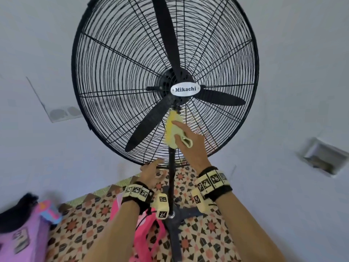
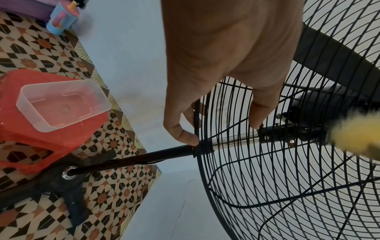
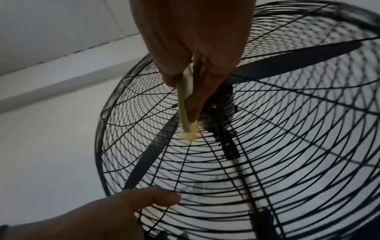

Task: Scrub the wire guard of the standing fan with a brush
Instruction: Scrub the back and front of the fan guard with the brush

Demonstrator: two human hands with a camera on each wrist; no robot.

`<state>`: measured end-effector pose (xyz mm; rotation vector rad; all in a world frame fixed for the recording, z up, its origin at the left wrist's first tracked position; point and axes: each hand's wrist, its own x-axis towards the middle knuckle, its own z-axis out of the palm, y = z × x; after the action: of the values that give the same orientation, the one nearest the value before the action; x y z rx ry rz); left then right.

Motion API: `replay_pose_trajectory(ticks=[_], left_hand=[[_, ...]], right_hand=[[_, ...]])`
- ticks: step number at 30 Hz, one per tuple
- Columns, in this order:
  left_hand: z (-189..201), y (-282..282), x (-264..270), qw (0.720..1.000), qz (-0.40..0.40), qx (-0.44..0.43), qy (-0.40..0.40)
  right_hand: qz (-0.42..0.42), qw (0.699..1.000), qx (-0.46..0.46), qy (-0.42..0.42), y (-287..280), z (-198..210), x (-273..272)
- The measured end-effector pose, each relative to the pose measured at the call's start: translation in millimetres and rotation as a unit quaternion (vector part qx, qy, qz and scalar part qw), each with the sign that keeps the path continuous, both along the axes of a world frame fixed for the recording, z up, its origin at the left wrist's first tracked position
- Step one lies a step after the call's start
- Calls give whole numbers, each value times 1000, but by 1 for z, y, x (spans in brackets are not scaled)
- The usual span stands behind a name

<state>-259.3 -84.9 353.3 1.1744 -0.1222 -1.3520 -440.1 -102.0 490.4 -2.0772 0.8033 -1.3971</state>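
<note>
A tall black standing fan (image 1: 171,186) with a round black wire guard (image 1: 113,63) stands on a floor of patterned brown, black and cream tiles (image 1: 90,220) in front of a pale wall (image 1: 292,91), its three black blades (image 1: 164,35) and a white oval badge reading "Mikachi" (image 1: 185,89) showing through the wires. The right hand (image 1: 192,142) grips a pale green plastic scrubbing brush with yellow bristles (image 1: 172,132), fingers and thumb curled round its handle and the forefinger laid straight along its back; the bristles press against the front wires of the guard just below the hub, in line with the fan's black pole. In the right wrist view the brush head (image 3: 190,134) is blurred against the wires. The left hand (image 1: 151,173) reaches to the lowest part of the guard's rim, and in the left wrist view its fingers (image 2: 261,112) curl over the rim and wires while the thumb tip touches the rim just above the pole, so it holds the guard there. Down to the left, a clear plastic rectangular tub (image 2: 61,105) sits on a red plastic stool (image 2: 30,138) beside the fan's black cross-shaped base (image 2: 68,181). A purple object (image 1: 22,239) lies by the wall, too blurred to identify.
</note>
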Motion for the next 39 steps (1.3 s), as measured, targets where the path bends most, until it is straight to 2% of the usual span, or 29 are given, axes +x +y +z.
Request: replay_pose_trajectory(ticks=[3, 5, 7, 10, 12, 16, 18, 23, 25, 30, 33, 35, 36, 37, 39], left_hand=[[5, 0, 3, 1000, -4, 4, -10], [3, -1, 2, 1000, -10, 12, -19], [1, -1, 1, 999, -11, 13, -29], [-2, 0, 0, 999, -7, 14, -42], [-4, 0, 1, 999, -15, 16, -48], [-1, -2, 2, 999, -24, 21, -38], [5, -1, -3, 998, -20, 25, -53], [1, 3, -4, 998, -32, 6, -49], [4, 6, -4, 998, -25, 8, -53], [9, 2, -8, 999, 10, 13, -40], [22, 7, -14, 1000, -18, -20, 14], [53, 33, -26, 998, -32, -39, -21], [54, 36, -26, 997, -46, -40, -53], [39, 26, -20, 995, -62, -14, -70], [24, 17, -12, 996, -43, 11, -79]], right_hand=[[-92, 993, 51, -50, -6, -5, -5], [-138, 988, 55, -51, -8, -2, -7], [-107, 992, 42, -51, -6, 9, -6], [-14, 999, -19, -36, -2, 23, -1], [3, 999, -33, -12, -5, 24, 1], [-99, 991, 38, -77, -23, 12, -5], [-122, 986, 51, -97, -22, 11, -6], [-37, 997, -2, -61, -16, 21, 6], [-49, 997, -13, -53, -20, 21, 7], [-141, 981, 50, -122, -34, 18, 2], [-91, 992, 23, -79, -26, 32, 7], [-49, 997, -11, -51, -22, 34, 8], [-60, 996, -11, -59, -23, 33, 6], [-85, 993, 4, -84, -27, 31, 4], [-130, 982, 33, -132, -34, 29, -1]])
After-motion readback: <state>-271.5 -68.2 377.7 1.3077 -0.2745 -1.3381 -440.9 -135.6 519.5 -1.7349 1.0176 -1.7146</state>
